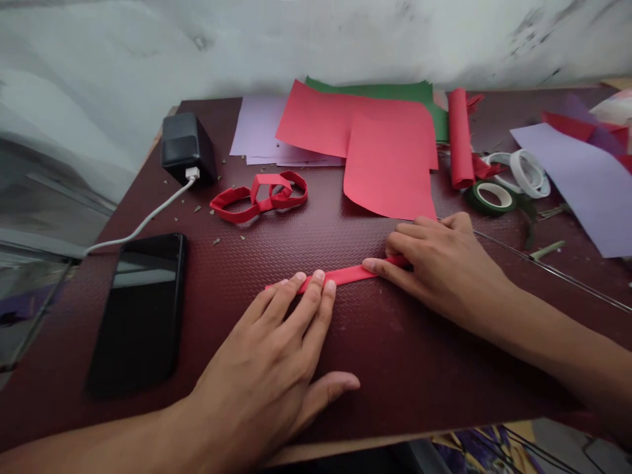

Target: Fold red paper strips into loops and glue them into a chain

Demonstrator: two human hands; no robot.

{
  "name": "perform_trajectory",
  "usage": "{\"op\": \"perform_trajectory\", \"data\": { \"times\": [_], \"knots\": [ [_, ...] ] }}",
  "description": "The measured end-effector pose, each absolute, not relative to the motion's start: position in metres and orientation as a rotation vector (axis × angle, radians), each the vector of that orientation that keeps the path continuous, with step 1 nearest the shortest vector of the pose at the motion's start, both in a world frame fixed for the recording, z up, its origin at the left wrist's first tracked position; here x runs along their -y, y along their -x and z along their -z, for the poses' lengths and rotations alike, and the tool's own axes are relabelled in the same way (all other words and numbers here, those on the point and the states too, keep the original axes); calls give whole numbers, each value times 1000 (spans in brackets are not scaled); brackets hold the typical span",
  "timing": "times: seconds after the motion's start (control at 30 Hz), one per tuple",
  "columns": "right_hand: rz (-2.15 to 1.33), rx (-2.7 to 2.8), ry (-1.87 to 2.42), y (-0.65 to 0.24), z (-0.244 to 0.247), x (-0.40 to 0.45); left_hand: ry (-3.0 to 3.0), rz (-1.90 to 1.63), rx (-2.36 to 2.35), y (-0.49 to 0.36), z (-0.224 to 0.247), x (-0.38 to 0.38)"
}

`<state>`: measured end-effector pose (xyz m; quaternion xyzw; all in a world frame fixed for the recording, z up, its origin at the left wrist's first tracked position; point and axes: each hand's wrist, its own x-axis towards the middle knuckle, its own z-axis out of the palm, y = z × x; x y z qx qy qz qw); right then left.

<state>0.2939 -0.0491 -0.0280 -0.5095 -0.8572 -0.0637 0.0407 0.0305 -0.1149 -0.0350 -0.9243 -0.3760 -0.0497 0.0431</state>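
Observation:
A narrow folded strip of red paper [349, 274] lies across the dark red table in front of me. My left hand [276, 352] presses its outstretched fingertips on the strip's left part, with the thumb spread away. Around the right end, the fingers of my right hand [439, 257] are curled, and its thumb lies along the strip; part of that end is hidden under the hand. Farther back on the left rests a looped shape of folded red paper strips [264, 203]. Just beyond my right hand is a sheet of red paper [390, 164].
A black phone [138, 316] and a black box [185, 148] with a white cable [148, 217] stand left. Behind are lilac [257, 128] and green sheets [439, 118]. A red paper roll [460, 138], green tape [490, 197] and white tape [530, 172] lie right; a thin metal rod [543, 263] too.

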Motion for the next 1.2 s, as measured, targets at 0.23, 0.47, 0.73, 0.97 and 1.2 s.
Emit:
{"op": "perform_trajectory", "data": {
  "times": [0.23,0.47,0.73,0.97,1.2],
  "knots": [
    [231,2634,1520,-303,30,46,2827,158,1140,-30,34,113],
    [280,2604,1520,-319,34,45,2837,158,1114,-30,32,111],
    [233,2602,1622,-321,30,45,2813,206,1111,-31,32,110],
    [197,2583,1709,-323,32,43,2795,222,1103,-30,35,110],
    [37,2622,1665,-359,24,31,2815,228,1049,-30,30,105]
  ]
}}
